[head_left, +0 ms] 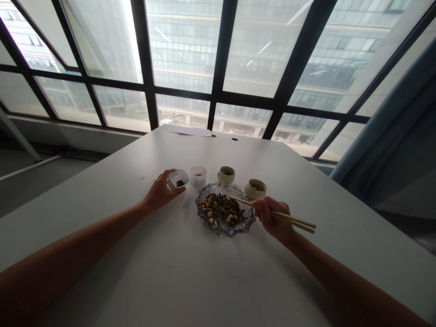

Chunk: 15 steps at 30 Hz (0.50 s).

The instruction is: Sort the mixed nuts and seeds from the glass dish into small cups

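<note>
My left hand (162,190) is wrapped round a small translucent plastic cup (173,178), tilted a little toward me, with a few dark seeds (180,183) inside. In my right hand (274,217) is a pair of wooden chopsticks (289,219), their tips over a scalloped glass bowl (223,232). Dark striped sunflower seeds (223,206) are heaped in the bowl, with pale nuts (209,213) among them. Whether the chopstick tips pinch a seed is too small to tell.
Behind the bowl stand a second plastic cup (198,180) with light pieces in it, and two greenish ceramic cups, one at centre (226,176) and one at right (250,190). Paper sheets (187,131) lie at the white table's (190,281) far end, before the windows. A blue curtain (391,118) hangs at right.
</note>
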### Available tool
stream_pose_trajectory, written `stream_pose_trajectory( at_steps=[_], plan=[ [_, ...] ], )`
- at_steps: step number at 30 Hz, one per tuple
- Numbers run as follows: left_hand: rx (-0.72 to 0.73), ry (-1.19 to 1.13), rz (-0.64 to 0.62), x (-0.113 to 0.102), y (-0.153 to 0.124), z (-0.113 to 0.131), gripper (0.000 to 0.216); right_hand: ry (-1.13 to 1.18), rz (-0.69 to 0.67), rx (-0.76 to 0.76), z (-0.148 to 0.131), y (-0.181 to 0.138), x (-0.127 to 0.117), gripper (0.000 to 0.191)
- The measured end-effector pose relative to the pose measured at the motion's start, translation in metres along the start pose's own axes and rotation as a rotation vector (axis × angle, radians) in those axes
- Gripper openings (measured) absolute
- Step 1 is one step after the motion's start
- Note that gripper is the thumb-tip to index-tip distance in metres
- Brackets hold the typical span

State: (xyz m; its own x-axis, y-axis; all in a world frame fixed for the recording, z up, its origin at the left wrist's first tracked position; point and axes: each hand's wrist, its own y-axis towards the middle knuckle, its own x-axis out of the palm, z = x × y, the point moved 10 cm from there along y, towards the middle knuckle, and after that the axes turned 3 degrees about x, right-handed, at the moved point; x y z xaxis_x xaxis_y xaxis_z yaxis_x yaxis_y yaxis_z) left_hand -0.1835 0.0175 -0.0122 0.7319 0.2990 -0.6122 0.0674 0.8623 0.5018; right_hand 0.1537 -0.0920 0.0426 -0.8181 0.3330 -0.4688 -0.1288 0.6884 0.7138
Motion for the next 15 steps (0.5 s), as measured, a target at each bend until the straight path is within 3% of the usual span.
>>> stream_pose_trajectory(
  at_steps=[9,15],
  plan=[
    [0.065,0.001,0.009,0.001,-0.002,0.004,0.069,0.154,0.102,0.171,0.023,-0.001,-0.008,0.046],
    [0.107,0.028,0.006,0.002,-0.003,0.009,0.067,0.01,-0.011,0.036,0.001,0.002,-0.001,0.043]
  ],
)
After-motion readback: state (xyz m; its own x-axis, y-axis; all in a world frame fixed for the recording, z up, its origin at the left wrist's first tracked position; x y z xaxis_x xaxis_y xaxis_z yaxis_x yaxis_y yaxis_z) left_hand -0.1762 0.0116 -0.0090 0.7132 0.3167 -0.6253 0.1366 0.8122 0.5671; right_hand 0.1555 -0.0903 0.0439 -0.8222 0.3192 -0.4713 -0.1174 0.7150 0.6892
